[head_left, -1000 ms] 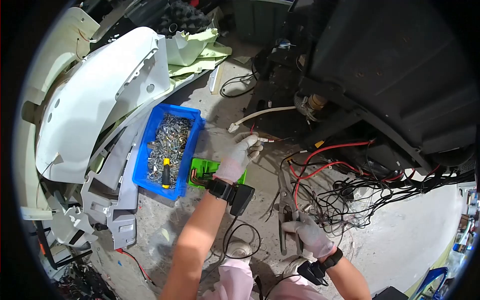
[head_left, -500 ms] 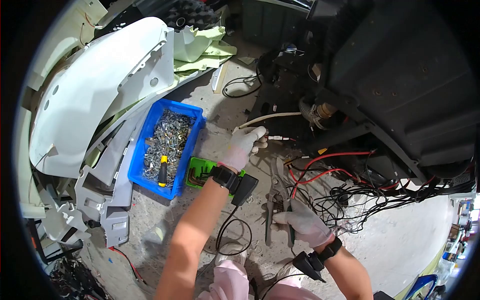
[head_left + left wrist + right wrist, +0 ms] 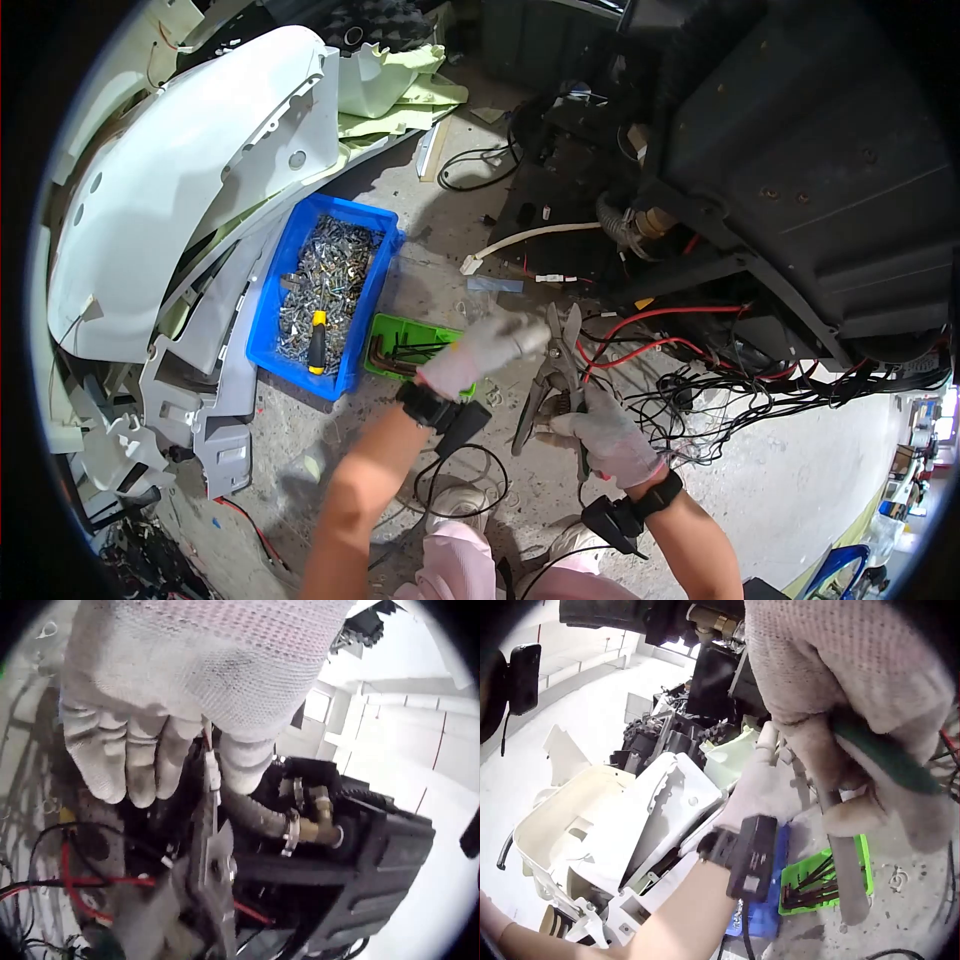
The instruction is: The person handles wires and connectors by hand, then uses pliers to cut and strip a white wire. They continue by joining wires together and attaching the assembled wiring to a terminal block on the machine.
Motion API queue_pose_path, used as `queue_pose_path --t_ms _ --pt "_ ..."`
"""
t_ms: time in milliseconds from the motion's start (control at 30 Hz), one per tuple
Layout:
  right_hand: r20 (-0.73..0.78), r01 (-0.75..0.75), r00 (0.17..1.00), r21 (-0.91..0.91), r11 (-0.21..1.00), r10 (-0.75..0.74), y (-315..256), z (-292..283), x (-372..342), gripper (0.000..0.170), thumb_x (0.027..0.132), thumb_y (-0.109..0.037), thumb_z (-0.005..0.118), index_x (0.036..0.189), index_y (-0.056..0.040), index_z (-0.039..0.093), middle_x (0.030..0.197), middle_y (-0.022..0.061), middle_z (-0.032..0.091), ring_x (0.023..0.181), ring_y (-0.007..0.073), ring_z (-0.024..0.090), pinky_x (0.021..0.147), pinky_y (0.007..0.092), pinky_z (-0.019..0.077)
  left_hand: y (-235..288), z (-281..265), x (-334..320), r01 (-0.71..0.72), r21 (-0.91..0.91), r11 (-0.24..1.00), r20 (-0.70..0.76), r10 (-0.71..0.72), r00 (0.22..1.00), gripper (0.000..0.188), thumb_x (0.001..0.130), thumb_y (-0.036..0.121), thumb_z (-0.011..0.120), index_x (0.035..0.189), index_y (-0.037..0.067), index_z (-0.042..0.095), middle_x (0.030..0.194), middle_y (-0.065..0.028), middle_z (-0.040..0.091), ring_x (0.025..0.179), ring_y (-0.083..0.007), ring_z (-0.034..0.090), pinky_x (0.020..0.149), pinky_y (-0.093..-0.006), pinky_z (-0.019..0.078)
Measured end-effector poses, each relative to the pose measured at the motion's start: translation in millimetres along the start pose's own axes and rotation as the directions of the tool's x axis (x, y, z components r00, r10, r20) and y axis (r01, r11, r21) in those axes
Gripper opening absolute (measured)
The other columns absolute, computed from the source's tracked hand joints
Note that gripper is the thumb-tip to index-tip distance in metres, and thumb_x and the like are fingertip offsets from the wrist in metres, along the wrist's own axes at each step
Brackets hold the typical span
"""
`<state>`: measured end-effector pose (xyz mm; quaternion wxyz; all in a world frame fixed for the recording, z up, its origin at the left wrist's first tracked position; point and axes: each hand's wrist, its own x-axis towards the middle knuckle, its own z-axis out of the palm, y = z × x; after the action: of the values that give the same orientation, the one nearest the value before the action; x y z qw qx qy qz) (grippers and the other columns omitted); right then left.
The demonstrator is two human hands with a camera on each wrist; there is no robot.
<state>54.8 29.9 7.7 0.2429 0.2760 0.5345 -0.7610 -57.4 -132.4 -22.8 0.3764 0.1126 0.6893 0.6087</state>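
Note:
The gloved left hand [image 3: 485, 350] is near the blades of the metal shears [image 3: 558, 362], its fingers extended. In the left wrist view the left hand [image 3: 187, 690] has its fingers straight and its thumb apart, with no held thing visible. The gloved right hand [image 3: 612, 440] grips the shears by the handles; the right wrist view shows its fingers [image 3: 806, 754] around a green-lined handle [image 3: 885, 754]. A thin wire with white connectors [image 3: 552, 278] lies beside the dark machine [image 3: 800, 200], beyond the left hand.
Left of the hands stand a blue bin [image 3: 262, 335] of small metal parts and a green tray [image 3: 388, 328] with hex keys. White panels [image 3: 180, 190] are piled at the left. Red cables [image 3: 660, 311] and tangled black cables [image 3: 720, 410] lie at right.
The left hand has left the wire with white connectors and moved down toward the shears. The shears, still in the right hand, have moved up and slightly left since the earliest frame.

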Motion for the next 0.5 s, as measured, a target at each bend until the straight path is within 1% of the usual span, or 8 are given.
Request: queue_pose_path --t_ms 67,133,200,233,267,300,367,500 --pt "0.066 0.023 0.998 -0.153 0.988 -0.014 8.4 -11.8 5.3 0.028 0.073 -0.008 0.057 0.098 0.0042 0.051 0.081 0.0067 0.056 0.074 0.0120 0.054 0.062 0.0246 0.0443 -18.5 9.4 1.6 -0.008 0.007 1.000 0.026 0.008 1.000 0.043 0.084 0.040 0.053 0.099 0.001 0.057 0.087 -0.0048 0.059 0.083 -0.0102 0.052 0.072 -0.0246 0.0414" --pt "0.059 0.005 0.998 -0.172 0.985 0.005 10.9 -10.7 7.9 0.031 0.073 -0.008 0.059 0.100 0.0042 0.049 0.088 0.0072 0.054 0.077 0.0126 0.053 0.064 0.0257 0.0439 -18.9 16.5 0.8 -0.022 0.012 1.000 0.049 0.021 0.999 0.042 0.084 0.039 0.053 0.099 0.000 0.057 0.088 -0.0059 0.059 0.085 -0.0102 0.052 0.072 -0.0246 0.0412" --pt "0.055 -0.011 0.998 -0.197 0.980 0.023 9.3 -8.0 7.6 0.035 0.073 -0.008 0.061 0.102 0.0041 0.047 0.094 0.0076 0.053 0.081 0.0132 0.052 0.066 0.0267 0.0435 -16.9 20.2 -1.4 -0.020 -0.350 0.937 0.061 0.044 0.997 0.037 0.086 0.034 0.051 0.098 0.000 0.056 0.086 -0.0063 0.059 0.083 -0.0120 0.054 0.071 -0.0255 0.0430" --pt "0.132 -0.048 0.990 -0.030 0.998 0.051 6.5 -4.3 4.7 0.047 0.072 -0.009 0.063 0.112 0.0027 0.041 0.103 0.0088 0.049 0.089 0.0150 0.050 0.071 0.0282 0.0430 -14.1 20.1 -3.6 -0.021 -0.353 0.935 0.058 0.045 0.997 0.037 0.086 0.034 0.051 0.098 0.000 0.056 0.086 -0.0063 0.059 0.083 -0.0120 0.054 0.071 -0.0255 0.0430" --pt "0.211 -0.096 0.975 0.134 0.986 0.067 4.2 0.0 3.2 0.059 0.072 -0.011 0.064 0.121 0.0012 0.034 0.112 0.0099 0.046 0.097 0.0169 0.049 0.076 0.0296 0.0425 -6.1 19.2 -7.0 0.098 -0.493 0.865 0.122 -0.042 0.992 0.034 0.087 0.032 0.050 0.099 0.001 0.055 0.086 -0.0057 0.058 0.081 -0.0132 0.054 0.070 -0.0263 0.0442" --pt "0.210 -0.098 0.975 0.130 0.987 0.069 6.5 2.6 3.8 0.059 0.072 -0.011 0.064 0.121 0.0012 0.034 0.112 0.0099 0.046 0.097 0.0169 0.049 0.076 0.0296 0.0425 -2.1 19.5 -8.4 0.216 -0.612 0.761 0.201 -0.115 0.973 0.031 0.088 0.030 0.048 0.099 0.001 0.054 0.087 -0.0051 0.058 0.080 -0.0143 0.055 0.070 -0.0271 0.0455" --pt "0.281 0.079 0.954 0.102 0.992 -0.105 16.0 5.7 5.0 0.074 0.075 -0.006 0.060 0.135 -0.0116 0.017 0.128 0.0092 0.034 0.116 0.0236 0.039 0.088 0.0344 0.0400 -11.4 25.8 -4.6 0.179 -0.675 0.716 0.178 -0.078 0.981 0.030 0.089 0.029 0.047 0.100 0.002 0.053 0.087 -0.0049 0.058 0.079 -0.0150 0.056 0.069 -0.0280 0.0465" --pt "0.204 0.120 0.970 0.068 0.990 -0.131 35.6 7.1 6.5 0.080 0.073 -0.001 0.061 0.136 -0.0117 0.012 0.126 0.0101 0.036 0.106 0.0246 0.048 0.084 0.0330 0.0429 -39.3 30.6 2.9 0.185 -0.788 0.587 0.166 -0.086 0.982 0.028 0.090 0.028 0.045 0.100 0.003 0.052 0.088 -0.0051 0.057 0.077 -0.0152 0.056 0.070 -0.0295 0.0472"
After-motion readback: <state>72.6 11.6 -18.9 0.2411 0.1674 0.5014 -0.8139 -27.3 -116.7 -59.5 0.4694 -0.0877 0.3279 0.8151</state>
